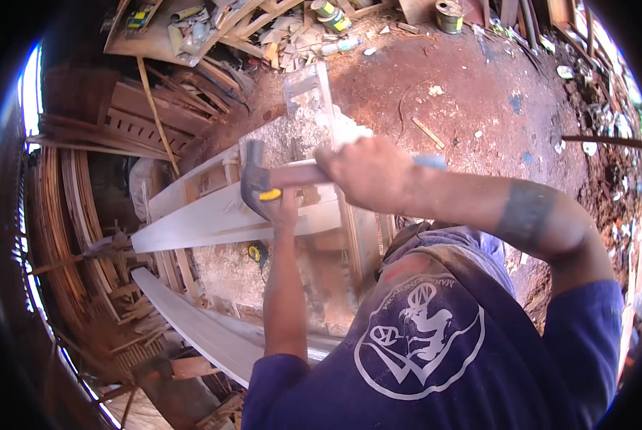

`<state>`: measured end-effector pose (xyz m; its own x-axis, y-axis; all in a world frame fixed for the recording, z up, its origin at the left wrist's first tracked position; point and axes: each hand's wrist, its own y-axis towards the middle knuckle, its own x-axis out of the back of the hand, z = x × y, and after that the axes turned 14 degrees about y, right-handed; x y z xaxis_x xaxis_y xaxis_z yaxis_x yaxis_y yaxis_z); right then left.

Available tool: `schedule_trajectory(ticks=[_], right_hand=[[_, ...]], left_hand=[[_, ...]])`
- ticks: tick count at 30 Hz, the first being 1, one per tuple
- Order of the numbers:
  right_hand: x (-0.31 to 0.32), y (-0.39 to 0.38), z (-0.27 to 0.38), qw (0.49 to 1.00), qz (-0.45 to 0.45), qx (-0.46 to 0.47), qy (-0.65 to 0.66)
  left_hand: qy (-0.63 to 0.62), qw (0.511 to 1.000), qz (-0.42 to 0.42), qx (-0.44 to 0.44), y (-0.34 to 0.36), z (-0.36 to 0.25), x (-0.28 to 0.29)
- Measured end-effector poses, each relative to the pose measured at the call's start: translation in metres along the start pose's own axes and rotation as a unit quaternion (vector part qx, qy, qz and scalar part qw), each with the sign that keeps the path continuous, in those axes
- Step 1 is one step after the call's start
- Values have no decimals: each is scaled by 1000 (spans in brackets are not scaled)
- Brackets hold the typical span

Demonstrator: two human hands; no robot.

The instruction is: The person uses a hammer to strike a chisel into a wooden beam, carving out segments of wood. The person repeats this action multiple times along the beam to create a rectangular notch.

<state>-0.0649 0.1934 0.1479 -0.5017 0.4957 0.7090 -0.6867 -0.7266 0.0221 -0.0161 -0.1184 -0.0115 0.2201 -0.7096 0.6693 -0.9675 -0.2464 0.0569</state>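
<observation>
Claw hammer (pixel 278 177): probably head-heavy, stiff; I'd hold the handle (pixel 303 175).
Right hand (pixel 369 174): clenched there.
Left hand (pixel 286 213): partly behind hammer; can't tell grip.

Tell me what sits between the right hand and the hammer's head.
The hammer's brown handle spans from the right hand to the hammer's head, as the head-camera view shows.

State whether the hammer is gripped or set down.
Gripped: the hammer has its handle running into the right hand, which is closed around it.
</observation>
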Motion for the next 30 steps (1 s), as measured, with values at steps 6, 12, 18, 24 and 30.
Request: schedule_trajectory(ticks=[6,12,18,24,30], right_hand=[[50,9,71,926,-248,200,202],[-5,1,-3,999,-1,6,45],[11,-36,-31,952,-156,-152,217],[-4,-46,-41,934,-201,-191,224],[-4,-52,-35,932,-200,-178,246]], left_hand=[[82,992,-52,-82,-11,4,10],[-10,996,-55,-71,-5,-45,-4],[-33,999,-19,-28,-50,-41,14],[-57,985,126,100,13,-37,22],[-286,954,77,49,16,-46,22]])
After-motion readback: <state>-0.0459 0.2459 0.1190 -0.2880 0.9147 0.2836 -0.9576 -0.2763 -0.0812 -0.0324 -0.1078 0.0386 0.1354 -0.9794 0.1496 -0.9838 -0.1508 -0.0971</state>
